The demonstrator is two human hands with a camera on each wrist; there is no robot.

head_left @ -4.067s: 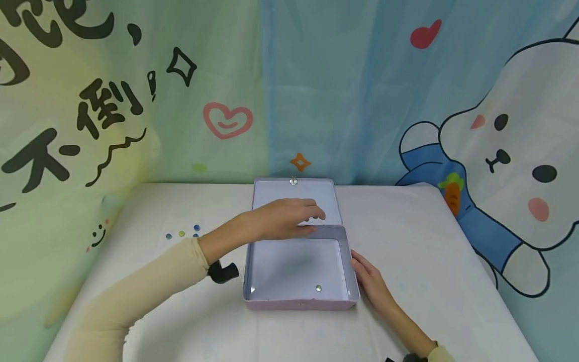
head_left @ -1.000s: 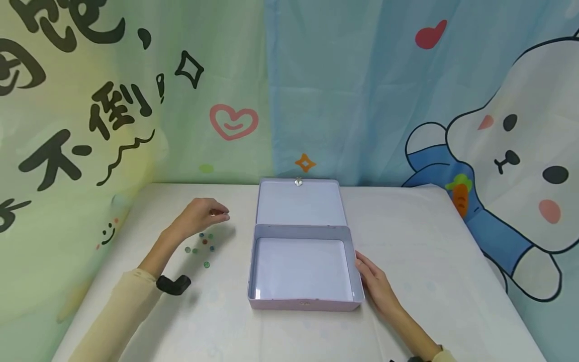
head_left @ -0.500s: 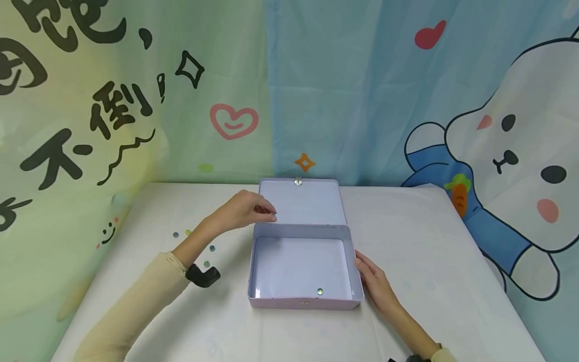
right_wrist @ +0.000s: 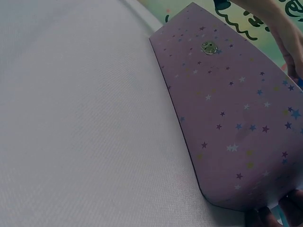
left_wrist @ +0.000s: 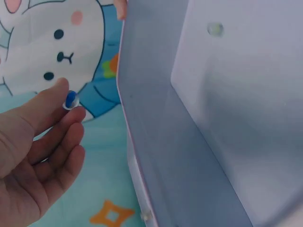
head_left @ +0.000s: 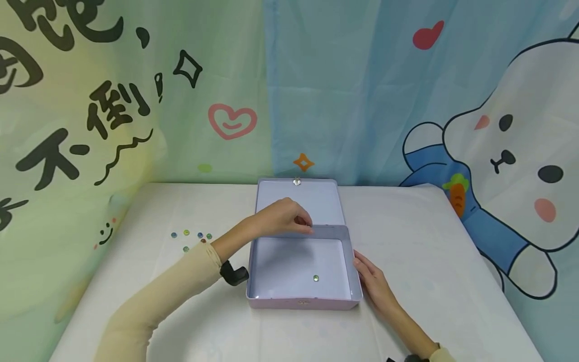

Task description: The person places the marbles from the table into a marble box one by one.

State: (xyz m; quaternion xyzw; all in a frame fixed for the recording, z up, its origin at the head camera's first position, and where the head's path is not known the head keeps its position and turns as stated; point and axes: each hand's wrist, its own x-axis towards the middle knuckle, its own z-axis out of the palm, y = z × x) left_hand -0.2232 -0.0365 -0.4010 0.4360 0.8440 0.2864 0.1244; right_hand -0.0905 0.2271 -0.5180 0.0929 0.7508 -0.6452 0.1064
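Note:
My left hand (head_left: 285, 217) is over the back part of an open lilac tin box (head_left: 298, 304). Thumb and forefinger pinch a small clear marble with blue inside (left_wrist: 71, 100), plain in the left wrist view. Inside the box lies one greenish marble (head_left: 316, 278). My right hand (head_left: 376, 281) holds the box's right side, a fingertip (left_wrist: 121, 8) showing at the rim in the left wrist view. The right wrist view shows the box's star-printed outer wall (right_wrist: 232, 123), with dark fingers (right_wrist: 289, 208) against its lower edge.
Several small marbles (head_left: 186, 232) lie on the white tabletop (head_left: 203, 322) left of the box, some close to my left forearm. The raised lid (head_left: 298, 193) stands at the back, near a printed curtain (head_left: 325, 100).
My left hand has travelled from above the marbles on the left to over the box, pinching a marble. The marble in the box has shifted slightly backward. My right hand stays put.

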